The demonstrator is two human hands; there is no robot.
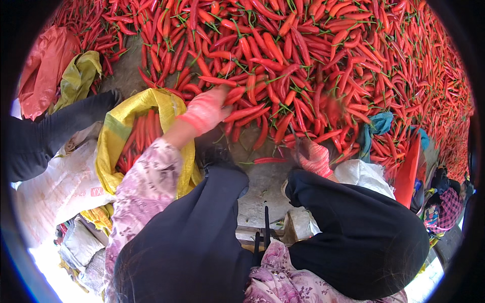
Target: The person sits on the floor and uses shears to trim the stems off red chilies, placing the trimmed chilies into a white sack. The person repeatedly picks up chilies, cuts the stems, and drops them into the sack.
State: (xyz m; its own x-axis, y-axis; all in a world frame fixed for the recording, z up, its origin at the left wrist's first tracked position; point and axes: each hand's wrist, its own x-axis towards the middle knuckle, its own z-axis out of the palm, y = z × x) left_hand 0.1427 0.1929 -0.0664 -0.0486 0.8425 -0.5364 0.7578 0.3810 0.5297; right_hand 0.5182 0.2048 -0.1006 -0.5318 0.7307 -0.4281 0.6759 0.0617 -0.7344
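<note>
My left hand, in a pink-and-white knit glove, reaches over the front edge of a heap of red chili peppers. Several peppers lie at its blurred fingertips; whether any is gripped cannot be told. To the left of this wrist stands a yellow woven sack, its mouth rolled open, with red chili peppers inside. My right hand, gloved alike, is beside my right knee. Its fingers close around a thin dark metal tool, whose exact kind is blurred. A single chili pepper rests on the concrete floor between the hands.
Another person's dark-clad leg extends in from the left, near a white woven sack and a red sack. Right of my hand lie a white bag, a teal cloth and an upright red panel.
</note>
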